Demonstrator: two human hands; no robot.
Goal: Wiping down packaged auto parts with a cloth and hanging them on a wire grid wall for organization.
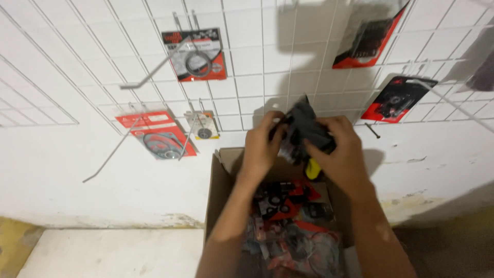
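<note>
Both of my hands hold one black plastic packet (303,126) up in front of the white wire grid (257,62) on the wall. My left hand (261,146) grips its left edge and my right hand (342,152) wraps over its right side. A yellow bit (312,169) shows under the packet, by my right palm. Below my hands stands an open cardboard box (218,180) filled with several red and black carded packets (288,226).
Red and black carded packets hang on hooks of the grid: one with a ring (195,54), one at lower left (159,135), a small one (203,125), and two at the right (368,36), (397,98). Long bare hooks (110,154) stick out.
</note>
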